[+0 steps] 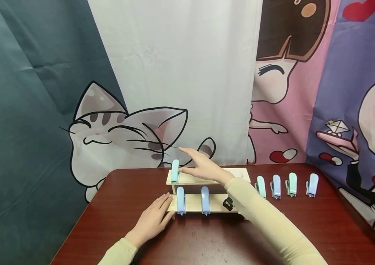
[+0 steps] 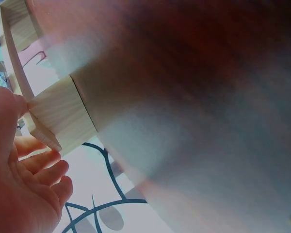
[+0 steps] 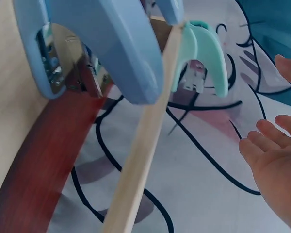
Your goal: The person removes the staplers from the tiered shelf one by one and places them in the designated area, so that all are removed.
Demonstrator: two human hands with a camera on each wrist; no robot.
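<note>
A two-tier wooden rack (image 1: 190, 208) stands on the table. My left hand (image 1: 154, 215) grips the left end of its lower shelf; in the left wrist view the thumb and fingers close about the board's end (image 2: 43, 133). A mint-green stapler (image 1: 175, 171) stands at the left end of the upper shelf. Just right of it, my right hand (image 1: 204, 167) hovers above that shelf, thumb and fingers spread and holding nothing. The right wrist view shows a gap between hand and mint stapler (image 3: 208, 53). Two blue staplers, one at left (image 1: 181, 200) and another (image 1: 205, 200), stand on the lower shelf.
Right of the rack, a row of several mint and blue staplers (image 1: 292, 184) stands on the dark red table (image 1: 214, 243). A small black object (image 1: 228, 203) shows beside the right sleeve; its kind is unclear. A printed curtain (image 1: 187, 73) hangs behind the table.
</note>
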